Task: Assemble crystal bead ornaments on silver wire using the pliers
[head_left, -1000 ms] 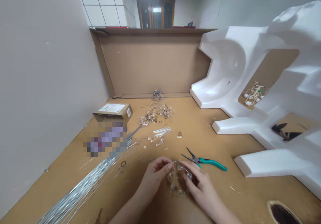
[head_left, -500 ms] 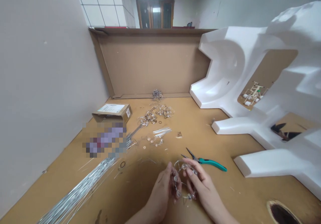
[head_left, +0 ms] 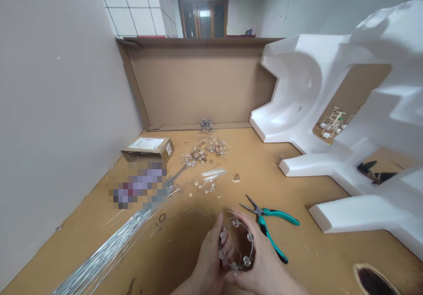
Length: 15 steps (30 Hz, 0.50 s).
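A wire ring strung with several clear faceted beads (head_left: 246, 260) is held upright between my two hands near the front of the table. My left hand (head_left: 209, 253) grips its left side, with the thumb up along the beads. My right hand (head_left: 262, 257) curves around the ring's right side, its fingers partly hidden behind the wire. Just right of my right hand lie needle-nose pliers (head_left: 280, 216) with teal handles, jaws spread.
Long straight metal wires (head_left: 109, 246) lie on the left. Beaded wire pieces and dark rings (head_left: 198, 154) are heaped farther back, near short wire lengths (head_left: 213, 174). A small cardboard box (head_left: 148, 147) stands at the left, and white foam packing (head_left: 343, 213) at the right.
My hands have shifted slightly left with the beaded ring, which now shows as a rounder loop. My right hand has moved off the pliers, uncovering their second handle.
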Motion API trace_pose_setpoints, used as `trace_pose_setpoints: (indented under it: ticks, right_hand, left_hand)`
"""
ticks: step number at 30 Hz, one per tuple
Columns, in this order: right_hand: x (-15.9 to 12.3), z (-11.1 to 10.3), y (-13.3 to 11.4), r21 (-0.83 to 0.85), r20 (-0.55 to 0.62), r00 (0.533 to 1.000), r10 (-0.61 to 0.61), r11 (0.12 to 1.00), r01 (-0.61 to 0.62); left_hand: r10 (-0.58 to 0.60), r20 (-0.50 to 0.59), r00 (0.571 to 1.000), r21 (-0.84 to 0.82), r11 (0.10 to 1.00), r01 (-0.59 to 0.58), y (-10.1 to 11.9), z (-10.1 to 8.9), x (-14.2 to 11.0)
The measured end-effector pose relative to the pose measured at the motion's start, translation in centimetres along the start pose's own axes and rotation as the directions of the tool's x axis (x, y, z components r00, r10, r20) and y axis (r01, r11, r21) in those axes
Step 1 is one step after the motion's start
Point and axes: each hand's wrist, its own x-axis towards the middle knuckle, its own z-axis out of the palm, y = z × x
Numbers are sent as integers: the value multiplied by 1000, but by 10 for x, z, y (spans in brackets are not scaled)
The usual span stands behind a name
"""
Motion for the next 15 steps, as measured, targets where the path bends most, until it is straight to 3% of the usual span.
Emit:
trace_pose_setpoints:
  ticks: [6,11,15]
  right_hand:
    - [3,1,-11,132,126,991,52,989,-69]
    - [3,7,-15,193,105,993,52,979,-72]
    - [4,-3,-14,140,45,999,-10,990,4]
  left_hand:
    - [-152,293,944,-31,985,168,3,-2,-1]
    - [-155,280,947,104,986,131,-1,-1,2]
    - [-191,241,952,379,921,89,12,-2,3]
